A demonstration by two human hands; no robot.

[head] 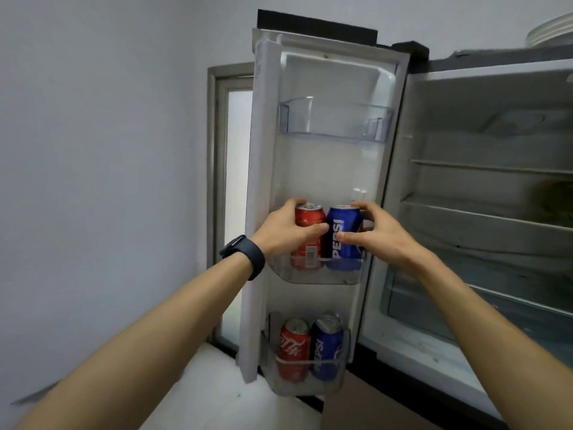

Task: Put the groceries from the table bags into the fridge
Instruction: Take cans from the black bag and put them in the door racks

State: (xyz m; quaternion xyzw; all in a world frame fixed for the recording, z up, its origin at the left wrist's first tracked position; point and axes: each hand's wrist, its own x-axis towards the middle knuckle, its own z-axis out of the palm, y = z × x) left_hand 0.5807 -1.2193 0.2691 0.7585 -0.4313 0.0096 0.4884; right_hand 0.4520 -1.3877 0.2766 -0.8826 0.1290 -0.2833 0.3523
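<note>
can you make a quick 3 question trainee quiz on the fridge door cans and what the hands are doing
1. True or false: the top door shelf holds a can.
2. Which can does the left hand grip? A) red can B) blue can C) none
3. How many cans stand in the bottom door shelf?

Key
1. False, it looks empty.
2. A, the red can; the right hand grips the blue Pepsi can, both in the middle door shelf.
3. Two.
</note>
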